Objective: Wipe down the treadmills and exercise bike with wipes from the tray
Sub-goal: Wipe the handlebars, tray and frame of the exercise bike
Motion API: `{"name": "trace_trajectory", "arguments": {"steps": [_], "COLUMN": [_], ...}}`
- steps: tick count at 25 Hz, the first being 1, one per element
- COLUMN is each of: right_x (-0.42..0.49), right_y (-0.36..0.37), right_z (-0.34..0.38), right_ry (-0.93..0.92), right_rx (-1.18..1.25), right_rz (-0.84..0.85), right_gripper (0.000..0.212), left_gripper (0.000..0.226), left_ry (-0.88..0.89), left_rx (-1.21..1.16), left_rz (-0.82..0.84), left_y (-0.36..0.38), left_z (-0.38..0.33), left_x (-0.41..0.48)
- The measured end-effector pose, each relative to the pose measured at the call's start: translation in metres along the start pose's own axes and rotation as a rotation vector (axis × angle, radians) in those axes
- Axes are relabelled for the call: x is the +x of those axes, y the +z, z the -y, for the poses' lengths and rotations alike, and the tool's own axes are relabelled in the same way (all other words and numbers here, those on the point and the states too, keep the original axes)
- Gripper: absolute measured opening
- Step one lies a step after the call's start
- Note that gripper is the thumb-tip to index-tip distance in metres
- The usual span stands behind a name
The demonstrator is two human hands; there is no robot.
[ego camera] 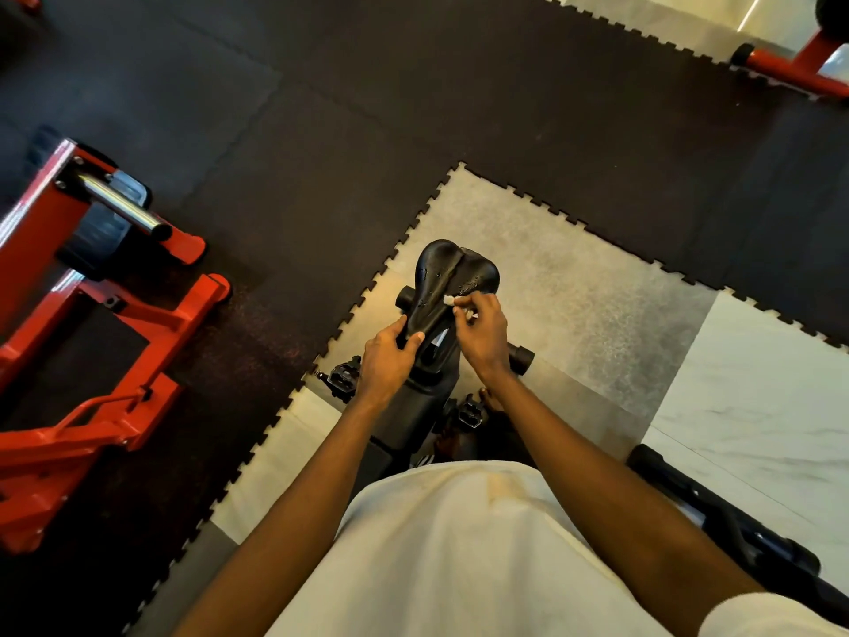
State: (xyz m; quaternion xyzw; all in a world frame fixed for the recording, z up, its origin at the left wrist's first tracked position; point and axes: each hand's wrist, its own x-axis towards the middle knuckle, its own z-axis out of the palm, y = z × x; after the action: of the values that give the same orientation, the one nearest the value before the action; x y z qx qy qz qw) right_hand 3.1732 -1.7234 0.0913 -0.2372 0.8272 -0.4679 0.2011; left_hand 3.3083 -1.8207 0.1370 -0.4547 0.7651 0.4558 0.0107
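Long axis of saddle (448, 273) running near to far; left fingers (395, 327) gripping near nose; right fingers (465, 311) pinching wipe (452, 300) against right edge, broad end beyond.

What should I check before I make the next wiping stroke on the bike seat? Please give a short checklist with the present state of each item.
1. Left hand grips the narrow end of the saddle to steady it: ok.
2. Right hand pinches the wipe firmly: ok.
3. Wipe touches the saddle surface: ok, at its right side.
4. Whole saddle wiped: not ok, glossy specks show across the wide end.
5. Wipe clean and moist enough for another stroke: cannot tell, it is too small in the view.
6. Tray with fresh wipes within reach: cannot tell, it is not in view.
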Motion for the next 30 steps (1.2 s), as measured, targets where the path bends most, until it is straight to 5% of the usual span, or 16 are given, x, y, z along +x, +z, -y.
{"name": "trace_trajectory", "arguments": {"steps": [6, 11, 18, 23, 28, 30], "right_x": [0.058, 0.043, 0.099, 0.080, 0.126, 0.117], "right_y": [-0.038, -0.030, -0.041, -0.037, -0.042, -0.035], "right_z": [-0.013, -0.020, -0.014, -0.006, -0.013, 0.000], "right_ry": [0.120, -0.288, -0.173, -0.428, -0.311, -0.312], "right_rx": [-0.045, -0.159, -0.150, -0.226, -0.256, -0.247], "right_rz": [-0.060, 0.374, 0.275, 0.653, 0.463, 0.513], "right_gripper": [0.012, 0.025, 0.022, 0.027, 0.022, 0.024], "left_gripper": [0.046, 0.055, 0.062, 0.061, 0.056, 0.051], "left_ry": [-0.070, -0.186, -0.244, -0.319, -0.339, -0.356], "left_rx": [0.026, 0.161, 0.176, 0.171, 0.127, 0.112], "left_rz": [-0.002, -0.048, -0.119, -0.224, -0.247, -0.254], "left_y": [0.014, 0.036, 0.041, 0.051, 0.056, 0.056], "left_z": [-0.004, 0.003, -0.006, -0.005, 0.005, 0.004], "left_x": [-0.001, 0.004, 0.002, -0.010, -0.015, -0.010]}}
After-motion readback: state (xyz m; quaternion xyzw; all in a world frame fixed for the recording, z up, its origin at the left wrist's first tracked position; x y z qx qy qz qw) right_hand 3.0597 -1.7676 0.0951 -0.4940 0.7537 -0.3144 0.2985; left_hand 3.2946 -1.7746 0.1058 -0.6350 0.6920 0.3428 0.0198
